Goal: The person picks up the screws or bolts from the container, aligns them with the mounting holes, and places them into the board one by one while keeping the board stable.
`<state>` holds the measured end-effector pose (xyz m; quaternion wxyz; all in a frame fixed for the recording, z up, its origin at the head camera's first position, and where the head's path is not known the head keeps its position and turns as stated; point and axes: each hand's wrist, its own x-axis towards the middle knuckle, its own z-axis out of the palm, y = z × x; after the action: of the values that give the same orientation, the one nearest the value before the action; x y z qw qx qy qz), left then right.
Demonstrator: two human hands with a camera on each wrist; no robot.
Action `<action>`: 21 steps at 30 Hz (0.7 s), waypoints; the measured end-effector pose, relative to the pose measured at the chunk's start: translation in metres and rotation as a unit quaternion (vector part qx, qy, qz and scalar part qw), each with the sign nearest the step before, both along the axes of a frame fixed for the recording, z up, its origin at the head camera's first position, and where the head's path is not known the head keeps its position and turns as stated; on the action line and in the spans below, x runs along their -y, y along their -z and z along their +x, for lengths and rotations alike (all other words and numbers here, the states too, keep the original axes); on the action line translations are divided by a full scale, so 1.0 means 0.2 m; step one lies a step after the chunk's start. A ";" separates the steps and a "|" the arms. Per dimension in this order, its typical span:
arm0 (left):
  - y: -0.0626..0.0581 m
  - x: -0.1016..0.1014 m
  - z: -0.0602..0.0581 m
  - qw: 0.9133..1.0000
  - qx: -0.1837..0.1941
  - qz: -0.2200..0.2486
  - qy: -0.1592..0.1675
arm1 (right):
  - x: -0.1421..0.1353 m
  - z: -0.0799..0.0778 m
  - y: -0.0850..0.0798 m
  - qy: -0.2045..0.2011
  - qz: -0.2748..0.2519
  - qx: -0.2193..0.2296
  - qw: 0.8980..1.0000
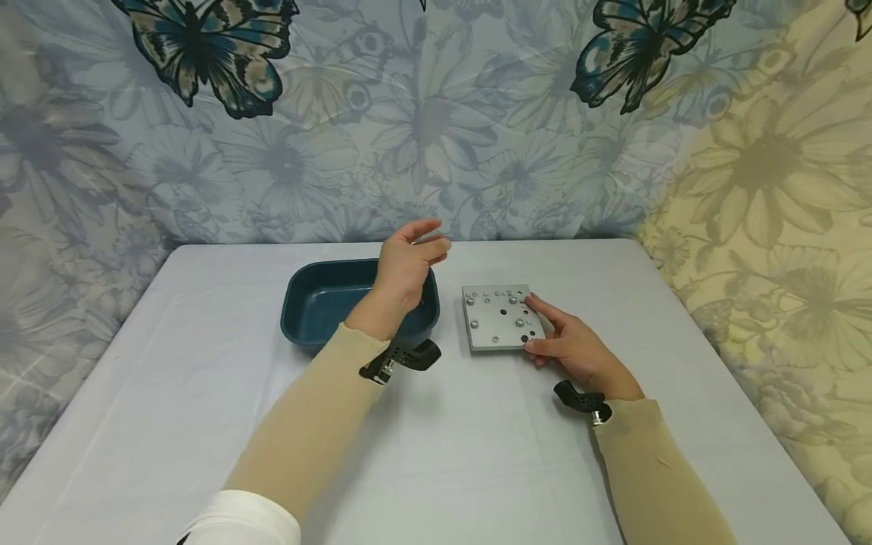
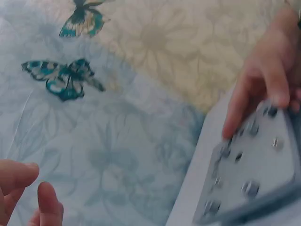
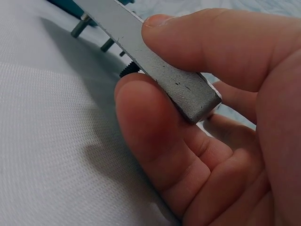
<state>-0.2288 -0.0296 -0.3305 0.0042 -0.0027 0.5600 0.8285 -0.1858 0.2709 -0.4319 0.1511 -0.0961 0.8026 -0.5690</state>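
My right hand (image 1: 579,348) grips the right edge of a flat, square metal plate (image 1: 487,322). Bolt heads and dark holes dot the plate's top face. In the right wrist view, threaded bolt ends (image 3: 130,69) stick out below the plate (image 3: 164,77), close over the cloth; the thumb presses its edge and fingers curl underneath. Over the right side of a dark teal plastic basin (image 1: 320,303), my left hand (image 1: 409,265) is raised with its fingers loosely bent. Thumb and fingertips stand apart in the left wrist view, with nothing seen between them.
A white cloth (image 1: 436,469) covers the table. Behind it hangs a fabric backdrop (image 1: 429,136) printed with flowers and butterflies. The left hand and forearm hide part of the basin. Black wrist mounts (image 1: 415,354) sit on both forearms.
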 end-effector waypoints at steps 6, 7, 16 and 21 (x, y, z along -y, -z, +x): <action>0.04 0.21 -0.05 0.992 0.040 -0.121 0.021 | 0.00 0.00 -0.01 0.008 0.007 0.002 1.000; 0.06 0.23 -0.05 0.988 0.049 -0.143 0.030 | 0.00 0.00 -0.01 0.010 0.006 0.006 1.000; 0.25 0.31 -0.09 0.942 0.057 -0.314 0.105 | -0.01 0.01 -0.01 0.009 0.004 0.009 1.000; 0.33 0.32 -0.10 0.902 0.042 -0.405 0.143 | 0.00 0.00 -0.01 0.007 0.000 0.013 1.000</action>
<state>-0.2482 -0.0937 -0.3969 0.1447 0.0409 0.8406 0.5203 -0.1857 0.2717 -0.4302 0.1578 -0.0832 0.8011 -0.5713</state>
